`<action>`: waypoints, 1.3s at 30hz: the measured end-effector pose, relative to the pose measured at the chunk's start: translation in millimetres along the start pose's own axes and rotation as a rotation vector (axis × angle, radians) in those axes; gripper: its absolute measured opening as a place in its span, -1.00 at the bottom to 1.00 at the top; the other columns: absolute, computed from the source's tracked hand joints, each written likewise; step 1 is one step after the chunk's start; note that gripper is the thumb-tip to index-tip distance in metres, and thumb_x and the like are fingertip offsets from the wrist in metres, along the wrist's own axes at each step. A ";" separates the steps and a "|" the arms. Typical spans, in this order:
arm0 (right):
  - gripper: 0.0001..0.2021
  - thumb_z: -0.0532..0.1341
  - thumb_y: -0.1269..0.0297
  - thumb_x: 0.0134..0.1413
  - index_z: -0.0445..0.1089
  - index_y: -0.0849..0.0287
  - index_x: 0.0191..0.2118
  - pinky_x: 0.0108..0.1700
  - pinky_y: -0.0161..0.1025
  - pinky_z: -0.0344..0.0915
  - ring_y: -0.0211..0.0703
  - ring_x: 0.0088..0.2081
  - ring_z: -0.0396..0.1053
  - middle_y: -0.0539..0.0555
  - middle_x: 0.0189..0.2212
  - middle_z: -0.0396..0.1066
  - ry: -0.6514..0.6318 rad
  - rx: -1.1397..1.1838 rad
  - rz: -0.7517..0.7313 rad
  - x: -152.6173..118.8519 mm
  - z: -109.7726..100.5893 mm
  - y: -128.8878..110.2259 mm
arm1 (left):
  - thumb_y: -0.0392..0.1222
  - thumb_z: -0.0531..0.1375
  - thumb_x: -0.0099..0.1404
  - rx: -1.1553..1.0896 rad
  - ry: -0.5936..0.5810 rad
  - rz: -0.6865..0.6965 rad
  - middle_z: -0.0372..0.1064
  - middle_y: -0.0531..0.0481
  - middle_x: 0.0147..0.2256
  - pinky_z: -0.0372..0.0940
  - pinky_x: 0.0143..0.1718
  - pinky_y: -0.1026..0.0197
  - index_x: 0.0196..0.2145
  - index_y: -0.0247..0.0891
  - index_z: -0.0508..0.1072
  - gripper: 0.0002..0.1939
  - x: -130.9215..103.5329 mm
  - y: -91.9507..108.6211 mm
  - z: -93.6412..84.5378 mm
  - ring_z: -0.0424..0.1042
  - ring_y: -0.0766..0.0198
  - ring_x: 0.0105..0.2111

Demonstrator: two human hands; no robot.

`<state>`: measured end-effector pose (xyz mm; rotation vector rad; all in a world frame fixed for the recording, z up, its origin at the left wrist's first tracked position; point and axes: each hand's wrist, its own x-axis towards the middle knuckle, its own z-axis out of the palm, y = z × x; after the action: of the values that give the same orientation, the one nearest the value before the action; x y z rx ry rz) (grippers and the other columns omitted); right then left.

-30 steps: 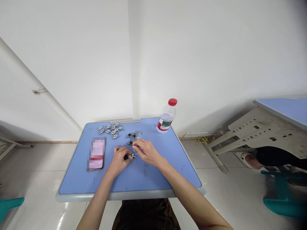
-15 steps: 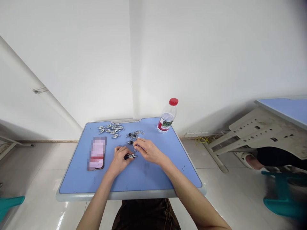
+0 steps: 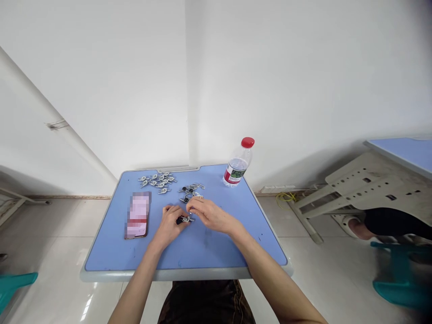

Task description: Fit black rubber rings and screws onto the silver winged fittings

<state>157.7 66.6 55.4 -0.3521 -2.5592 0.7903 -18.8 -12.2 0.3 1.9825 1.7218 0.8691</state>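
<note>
My left hand rests low over the blue desk top, its fingers closed on a small metal part with a dark side. Just right of that part, my right hand has thumb and fingers pinched together. Whatever tiny thing lies between those fingertips is too small to make out. Beyond the right hand sits a loose cluster of small metal parts, several with round black ends. A second pile of similar silver parts lies farther back on the left.
A phone lies left of my hands. At the back right stands a clear water bottle with a red cap. The wall is right behind the desk. Another desk, a person's foot and a teal stool are at right.
My right hand has dipped slightly, bringing its fingertips closer to the metal part in the left hand. The left hand keeps its hold. The whole view has shifted slightly.
</note>
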 end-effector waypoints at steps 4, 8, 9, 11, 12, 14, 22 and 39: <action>-0.80 -0.10 0.48 0.27 0.23 0.16 -0.24 -0.18 -0.25 0.20 -0.20 -0.25 0.23 0.05 -0.32 0.28 -0.015 0.009 0.001 2.0 5.6 -3.1 | -0.30 0.21 0.17 0.017 -0.007 0.008 0.40 0.05 -0.35 0.05 -0.04 0.06 -0.37 -0.21 0.41 -0.95 0.4 0.4 0.4 0.34 0.21 -0.28; -0.81 -0.06 0.45 0.27 0.25 0.17 -0.31 -0.29 -0.29 0.20 -0.23 -0.36 0.21 0.04 -0.37 0.25 0.056 -0.013 0.017 4.4 17.1 -3.6 | -0.29 0.22 0.18 0.051 0.001 0.020 0.38 0.04 -0.37 0.05 -0.04 0.06 -0.40 -0.22 0.40 -0.96 0.6 -2.1 2.5 0.33 0.21 -0.29; -0.81 -0.05 0.44 0.27 0.26 0.17 -0.31 -0.30 -0.29 0.19 -0.23 -0.37 0.21 0.04 -0.38 0.25 0.079 -0.019 0.020 4.6 19.9 -3.3 | -0.29 0.22 0.18 0.055 0.001 0.023 0.39 0.04 -0.36 0.05 -0.04 0.06 -0.40 -0.22 0.40 -0.97 0.5 -2.8 3.0 0.33 0.21 -0.29; -0.83 -0.04 0.42 0.26 0.27 0.18 -0.30 -0.32 -0.29 0.19 -0.22 -0.38 0.22 0.04 -0.39 0.26 0.130 -0.024 0.032 4.8 24.3 -2.6 | -0.29 0.21 0.18 0.055 -0.002 0.030 0.40 0.04 -0.34 0.05 -0.04 0.05 -0.39 -0.22 0.40 -0.97 0.4 -3.7 3.5 0.33 0.21 -0.29; -0.83 -0.03 0.41 0.26 0.27 0.17 -0.29 -0.33 -0.30 0.19 -0.22 -0.38 0.22 0.04 -0.40 0.27 0.157 -0.023 0.043 4.7 25.7 -2.3 | -0.28 0.21 0.18 0.055 -0.001 0.034 0.40 0.03 -0.33 0.05 -0.04 0.05 -0.38 -0.22 0.40 -0.97 0.3 -3.8 3.5 0.34 0.21 -0.28; -0.84 -0.02 0.41 0.26 0.28 0.17 -0.30 -0.35 -0.31 0.18 -0.23 -0.40 0.22 0.03 -0.42 0.28 0.202 -0.021 0.059 4.6 27.2 -2.1 | -0.29 0.21 0.18 0.056 0.005 0.040 0.41 0.04 -0.33 0.04 -0.04 0.05 -0.38 -0.21 0.40 -0.97 0.1 -4.0 3.6 0.34 0.20 -0.28; -0.83 -0.01 0.41 0.24 0.30 0.16 -0.31 -0.37 -0.31 0.19 -0.24 -0.42 0.24 0.03 -0.44 0.30 0.234 -0.046 0.038 5.8 29.7 -2.3 | -0.26 0.23 0.18 0.079 0.025 0.047 0.40 0.03 -0.38 0.05 -0.06 0.04 -0.39 -0.22 0.41 -0.97 0.6 -6.9 6.4 0.35 0.20 -0.31; -0.75 0.09 0.09 0.16 0.31 0.18 -0.35 -0.50 -0.32 0.31 -0.34 -0.60 0.24 0.01 -0.46 0.36 0.973 0.416 0.328 0.7 3.5 34.0 | -0.14 0.21 0.21 0.107 0.229 -0.025 0.49 0.00 -0.28 0.20 -0.14 0.06 -0.29 -0.14 0.51 -0.88 18.8 -8.6 -31.7 0.38 0.11 -0.19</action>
<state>159.2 92.6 33.2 -0.7923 -1.4165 0.9312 -45.1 4.1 22.1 1.9880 1.9520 1.0513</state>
